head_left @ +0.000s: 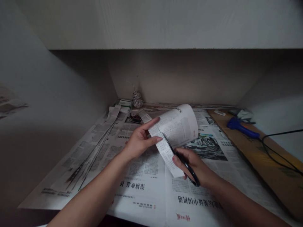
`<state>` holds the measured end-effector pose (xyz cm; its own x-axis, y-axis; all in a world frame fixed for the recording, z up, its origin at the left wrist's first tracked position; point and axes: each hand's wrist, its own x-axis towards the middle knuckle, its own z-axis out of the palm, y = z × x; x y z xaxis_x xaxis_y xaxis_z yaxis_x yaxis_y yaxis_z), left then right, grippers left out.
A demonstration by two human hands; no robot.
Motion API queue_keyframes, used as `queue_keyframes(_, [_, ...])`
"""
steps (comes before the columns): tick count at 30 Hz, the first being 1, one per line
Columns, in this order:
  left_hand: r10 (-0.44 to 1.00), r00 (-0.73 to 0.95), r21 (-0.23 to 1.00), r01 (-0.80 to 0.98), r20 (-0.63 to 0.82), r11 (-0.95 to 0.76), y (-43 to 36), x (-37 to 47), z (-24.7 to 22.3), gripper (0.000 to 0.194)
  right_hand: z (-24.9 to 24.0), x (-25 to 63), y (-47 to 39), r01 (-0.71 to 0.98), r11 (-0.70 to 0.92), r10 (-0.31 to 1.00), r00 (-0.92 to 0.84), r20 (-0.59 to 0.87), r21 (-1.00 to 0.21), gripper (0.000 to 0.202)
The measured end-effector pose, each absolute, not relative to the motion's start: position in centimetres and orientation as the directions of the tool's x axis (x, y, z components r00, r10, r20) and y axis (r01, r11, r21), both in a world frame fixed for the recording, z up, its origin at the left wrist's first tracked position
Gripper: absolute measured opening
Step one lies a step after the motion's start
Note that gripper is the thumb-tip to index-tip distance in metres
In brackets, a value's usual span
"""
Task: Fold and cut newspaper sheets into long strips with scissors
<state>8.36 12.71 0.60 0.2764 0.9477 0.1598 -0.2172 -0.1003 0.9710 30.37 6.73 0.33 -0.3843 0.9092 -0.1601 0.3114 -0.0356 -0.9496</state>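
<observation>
My left hand (143, 138) pinches a printed newspaper sheet (181, 123) near its left side, thumb on top. The sheet's far right part curls upward. In my right hand (191, 160) is a pair of black-handled scissors (189, 170), fingers in the loops. The scissor blades lie along a cut in the sheet, close to my left thumb. A narrow strip (168, 156) hangs on the near side of the cut and slants down towards my right hand. Where the strip still joins the sheet is partly hidden by my left fingers.
Newspaper (142, 201) covers the table. Long cut paper strips (94, 151) lie at the left. A small coiled paper figure (137, 99) stands at the back. On the right, a blue handheld tool (243, 127) with a black cable rests on a cardboard piece (260, 164). A cabinet overhangs above.
</observation>
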Motion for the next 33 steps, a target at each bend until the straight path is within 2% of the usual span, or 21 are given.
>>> queue_keyframes(5, [0.926, 0.31, 0.975, -0.131, 0.214, -0.182, 12.32, 8.74, 0.39, 0.084, 0.2, 30.41, 6.84, 0.301, 0.016, 0.907, -0.406, -0.113, -0.953, 0.045])
queue_keyframes(10, [0.915, 0.299, 0.962, -0.129, 0.269, -0.241, 12.34, 8.71, 0.56, 0.082, 0.59, 30.2, 6.63, 0.29, 0.006, 0.912, -0.394, -0.114, -0.957, 0.044])
queue_keyframes(19, [0.931, 0.273, 0.964, -0.176, 0.244, -0.201, 12.39, 8.76, 0.29, 0.082, 0.0, 29.89, 6.26, 0.227, -0.132, 0.912, -0.354, -0.208, -0.965, 0.054])
queue_keyframes(23, [0.941, 0.257, 0.961, -0.224, 0.22, -0.164, 12.55, 8.76, 0.28, 0.08, 0.27, 29.68, 6.14, 0.214, -0.129, 0.913, -0.356, -0.2, -0.968, 0.053])
queue_keyframes(29, [0.991, 0.116, 0.955, -0.296, 0.061, -0.024, 13.14, 8.11, 0.94, 0.085, 0.22, 29.94, 6.22, 0.238, -0.132, 0.9, -0.378, -0.217, -0.962, 0.05])
queue_keyframes(33, [0.98, 0.154, 0.961, -0.264, 0.129, -0.085, 13.16, 7.91, 1.18, 0.085, 0.02, 30.06, 6.4, 0.295, -0.074, 0.91, -0.37, -0.185, -0.953, 0.046])
